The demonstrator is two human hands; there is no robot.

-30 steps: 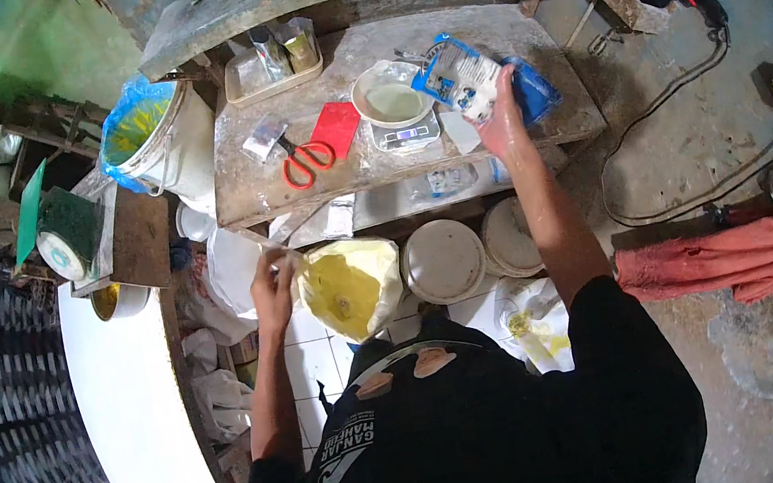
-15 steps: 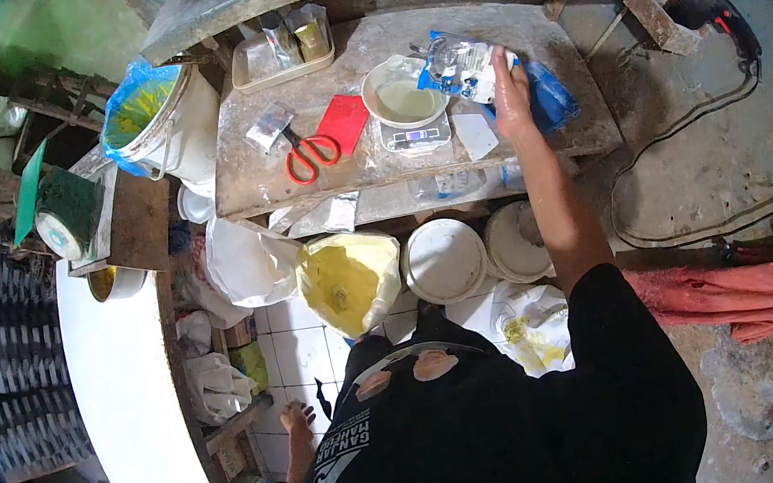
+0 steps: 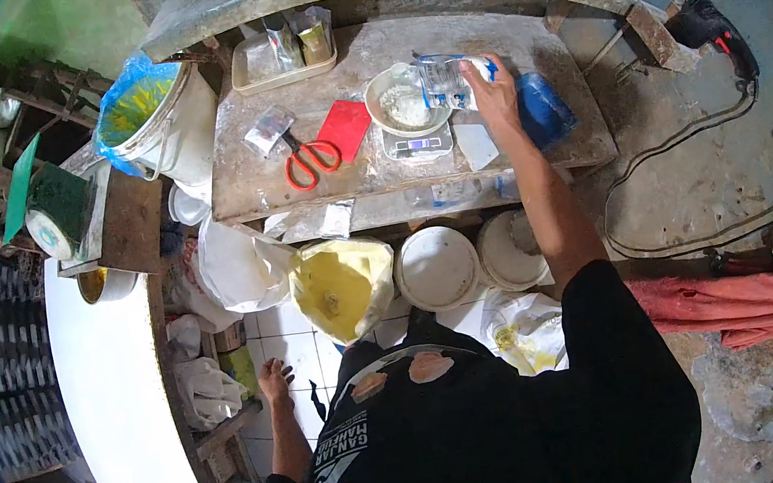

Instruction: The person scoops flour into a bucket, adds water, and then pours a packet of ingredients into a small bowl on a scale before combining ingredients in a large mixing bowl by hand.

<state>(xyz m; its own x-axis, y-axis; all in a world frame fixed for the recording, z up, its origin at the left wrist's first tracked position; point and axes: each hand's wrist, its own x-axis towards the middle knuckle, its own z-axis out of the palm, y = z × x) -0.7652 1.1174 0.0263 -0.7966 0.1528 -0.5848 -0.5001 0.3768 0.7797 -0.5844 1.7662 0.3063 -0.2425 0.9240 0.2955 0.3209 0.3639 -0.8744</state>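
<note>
My right hand [image 3: 492, 88] is closed round a blue and white plastic packet [image 3: 446, 83], tipped with its mouth over a pale bowl [image 3: 378, 109]. White powder [image 3: 405, 105] lies heaped in the bowl. The bowl rests on a small digital scale [image 3: 418, 143] with a lit display. My left hand [image 3: 275, 380] hangs low at my side, away from the table, fingers loosely apart and holding nothing. Left of the scale lie a red packet [image 3: 344, 130], red-handled scissors [image 3: 310, 162] and a small clear packet [image 3: 270, 129]. A white card [image 3: 476, 146] lies right of the scale.
A blue container [image 3: 545, 110] stands at the table's right. At the back is a tray [image 3: 284, 77] with packets. Below the front edge stand a yellow-lined tub [image 3: 344, 292] and a white-lidded bucket [image 3: 438, 268]. A green dial scale [image 3: 58, 220] sits left; a drill [image 3: 715, 32] lies right.
My right hand has tilted the packet lower over the bowl, and white powder now shows in it. My left hand has shifted slightly left and up.
</note>
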